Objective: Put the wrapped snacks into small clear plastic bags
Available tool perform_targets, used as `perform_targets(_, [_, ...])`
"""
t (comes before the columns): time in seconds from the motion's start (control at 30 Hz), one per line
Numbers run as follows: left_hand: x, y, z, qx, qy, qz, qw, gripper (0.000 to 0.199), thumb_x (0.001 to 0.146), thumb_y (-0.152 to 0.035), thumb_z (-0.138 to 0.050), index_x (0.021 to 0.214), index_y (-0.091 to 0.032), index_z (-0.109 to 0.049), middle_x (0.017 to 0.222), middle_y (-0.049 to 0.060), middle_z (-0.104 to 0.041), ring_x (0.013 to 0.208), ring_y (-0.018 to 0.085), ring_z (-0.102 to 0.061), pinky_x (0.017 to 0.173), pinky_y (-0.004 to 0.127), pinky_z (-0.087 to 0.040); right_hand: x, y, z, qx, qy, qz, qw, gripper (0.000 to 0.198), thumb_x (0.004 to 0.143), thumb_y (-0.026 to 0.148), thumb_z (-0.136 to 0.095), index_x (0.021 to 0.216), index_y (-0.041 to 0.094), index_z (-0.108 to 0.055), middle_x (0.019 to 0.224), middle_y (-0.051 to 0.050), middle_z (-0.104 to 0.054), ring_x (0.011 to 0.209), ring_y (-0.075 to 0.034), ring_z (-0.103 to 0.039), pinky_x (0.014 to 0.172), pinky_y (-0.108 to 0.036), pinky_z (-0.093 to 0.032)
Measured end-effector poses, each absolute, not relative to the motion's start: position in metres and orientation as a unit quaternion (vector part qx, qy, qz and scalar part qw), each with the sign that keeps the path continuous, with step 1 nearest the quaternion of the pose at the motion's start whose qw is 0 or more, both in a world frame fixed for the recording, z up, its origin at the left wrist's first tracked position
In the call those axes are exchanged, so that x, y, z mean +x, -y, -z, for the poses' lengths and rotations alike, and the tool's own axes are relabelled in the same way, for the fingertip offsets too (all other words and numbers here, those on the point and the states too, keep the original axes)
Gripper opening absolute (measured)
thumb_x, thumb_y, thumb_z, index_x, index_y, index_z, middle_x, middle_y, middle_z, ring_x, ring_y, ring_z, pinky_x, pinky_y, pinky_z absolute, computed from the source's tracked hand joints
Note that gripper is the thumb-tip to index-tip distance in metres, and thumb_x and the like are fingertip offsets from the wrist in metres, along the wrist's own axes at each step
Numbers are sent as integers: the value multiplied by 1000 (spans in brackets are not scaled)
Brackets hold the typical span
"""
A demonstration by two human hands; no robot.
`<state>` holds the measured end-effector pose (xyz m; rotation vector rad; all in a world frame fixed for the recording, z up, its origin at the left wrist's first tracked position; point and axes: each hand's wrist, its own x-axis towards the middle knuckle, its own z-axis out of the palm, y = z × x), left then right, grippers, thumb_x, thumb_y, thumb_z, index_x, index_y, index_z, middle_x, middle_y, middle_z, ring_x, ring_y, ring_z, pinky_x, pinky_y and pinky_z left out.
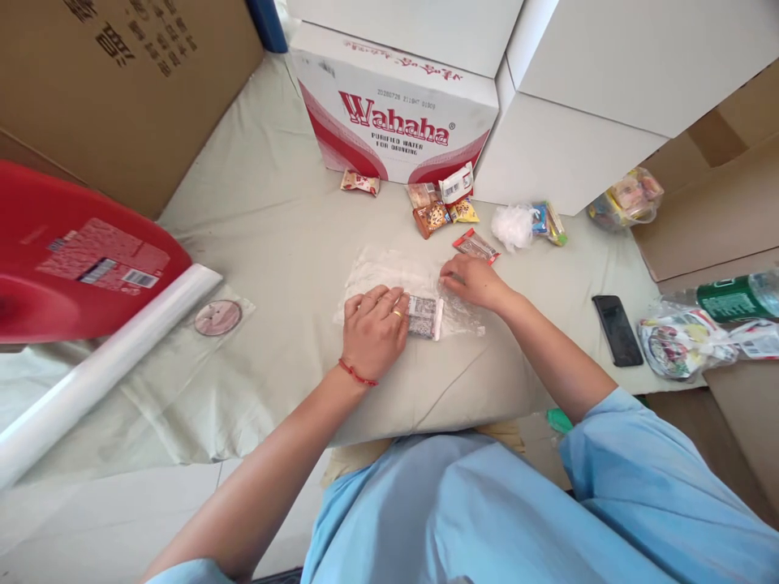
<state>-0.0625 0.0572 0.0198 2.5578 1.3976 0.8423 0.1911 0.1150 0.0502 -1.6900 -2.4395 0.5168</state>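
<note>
A clear plastic bag lies spread on the cloth-covered table in front of me. On it rests a small grey-and-white printed packet, its left end covered by my left hand. The fingers of that hand are close together and curled over the packet, holding it against the plastic; the thumb is hidden. To the right, my right hand pinches the crumpled edge of the bag between thumb and fingers. Just beyond that hand lies a red-edged snack packet, separate from the bag.
Several small snack packets lie before the Wahaba-style white-and-red water carton. A crumpled white bag is right of them. On the right are a phone and a bottle; on the left, a red jug and a plastic roll.
</note>
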Motion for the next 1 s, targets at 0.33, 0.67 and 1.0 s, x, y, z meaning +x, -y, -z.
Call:
perform_targets(0.33, [-45,-47,-5,863,-475,-161,65,40,104,-18,-44,136,-19,-68,140,10,-71,118,28,-64,88,45,-43,137,-156,-55,-654,731,-193,20,61,88,25,-75,144,11,-58,123,-15,-71,105,-28,-65,91,-36,-48])
perform_targets(0.67, [-42,-43,-5,850,-497,-161,69,44,106,-20,-38,138,-22,-67,143,10,-69,112,30,-63,85,49,-43,144,-145,-83,-563,805,-175,67,15,93,20,-67,103,15,-76,114,-11,-69,107,-22,-64,91,-29,-43])
perform_targets(1.0, [-54,-47,-1,835,-494,-176,166,29,95,-14,-48,99,-17,-77,110,14,-78,107,29,-69,95,46,-55,114,-45,-68,-494,858,-136,-49,44,108,24,-42,149,28,-55,120,-9,-68,88,-20,-65,67,-28,-41])
